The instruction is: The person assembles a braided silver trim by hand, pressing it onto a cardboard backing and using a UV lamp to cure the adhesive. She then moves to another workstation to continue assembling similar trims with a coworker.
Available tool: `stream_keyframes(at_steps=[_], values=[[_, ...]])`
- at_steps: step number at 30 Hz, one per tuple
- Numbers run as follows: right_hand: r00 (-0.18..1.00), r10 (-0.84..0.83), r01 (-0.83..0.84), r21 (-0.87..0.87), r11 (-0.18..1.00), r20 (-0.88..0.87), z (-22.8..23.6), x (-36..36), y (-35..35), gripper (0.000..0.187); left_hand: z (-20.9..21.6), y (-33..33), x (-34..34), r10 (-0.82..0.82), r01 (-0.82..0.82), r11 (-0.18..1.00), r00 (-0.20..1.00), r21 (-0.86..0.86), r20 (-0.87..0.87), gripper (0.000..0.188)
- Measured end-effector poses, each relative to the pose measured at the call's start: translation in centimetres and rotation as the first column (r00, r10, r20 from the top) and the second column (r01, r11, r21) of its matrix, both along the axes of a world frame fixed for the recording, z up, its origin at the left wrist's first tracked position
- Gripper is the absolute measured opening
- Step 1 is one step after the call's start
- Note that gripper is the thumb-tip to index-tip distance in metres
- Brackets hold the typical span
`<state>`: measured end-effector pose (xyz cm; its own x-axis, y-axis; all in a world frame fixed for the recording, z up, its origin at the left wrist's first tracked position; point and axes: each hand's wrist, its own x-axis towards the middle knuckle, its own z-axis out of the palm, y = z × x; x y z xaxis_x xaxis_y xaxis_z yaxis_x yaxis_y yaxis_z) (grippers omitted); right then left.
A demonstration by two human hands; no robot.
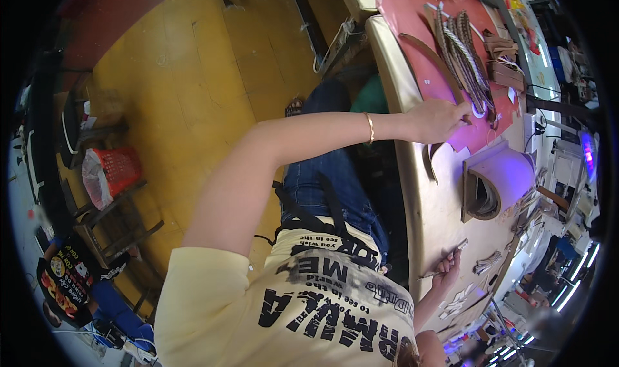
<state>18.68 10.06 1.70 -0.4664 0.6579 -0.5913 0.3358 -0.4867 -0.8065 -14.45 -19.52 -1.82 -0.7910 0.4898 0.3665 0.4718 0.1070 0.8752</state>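
Observation:
My left hand reaches across the table edge with its fingers closed at the lower end of a bundle of brown braided straps. What the fingertips pinch is hidden. One smooth brown strip curves down to the hand, and a curved brown piece shows below the wrist. Nearer to me, my right hand is closed around a thin, stick-like thing, whose pale end sticks out beyond the fingers. A grey arched block with a hollow in its side stands between the hands.
Pink sheeting covers the table's far part. Brown folded pieces lie beyond the straps, and a pale bundle lies near my right hand. A red basket stands at left. Another person is at lower left.

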Motion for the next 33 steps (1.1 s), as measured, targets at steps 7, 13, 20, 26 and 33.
stream_keyframes(at_steps=[7, 13, 20, 26, 33], values=[[0.996, -0.069, 0.074, -0.080, 0.994, 0.060, 0.1, 0.0, 0.7, 0.019, 0.2, -0.7, -0.2, -0.065, 0.058, 0.994, 0.995, 0.087, 0.076, 0.023], [0.995, -0.046, 0.053, -0.072, 0.996, 0.088, 0.3, 0.3, 0.9, 0.018, 0.4, -0.6, 0.2, -0.048, 0.037, 0.995, 0.992, 0.090, 0.120, 0.022], [0.970, -0.166, 0.165, 0.021, 0.986, 0.176, -0.3, -0.2, -0.3, 0.020, 1.2, -0.8, 0.7, -0.088, 0.114, 0.981, 0.982, -0.155, 0.165, 0.019], [0.977, -0.153, 0.158, -0.020, 0.987, 0.147, -0.1, -0.2, -0.4, 0.022, 1.2, 0.1, 0.7, -0.117, 0.135, 0.965, 0.989, -0.225, 0.093, 0.019], [0.987, -0.160, 0.160, -0.039, 0.986, 0.006, -0.7, 0.5, -0.9, 0.027, 1.2, -0.3, 0.8, -0.317, 0.290, 0.855, 0.948, -0.431, 0.010, 0.014]])
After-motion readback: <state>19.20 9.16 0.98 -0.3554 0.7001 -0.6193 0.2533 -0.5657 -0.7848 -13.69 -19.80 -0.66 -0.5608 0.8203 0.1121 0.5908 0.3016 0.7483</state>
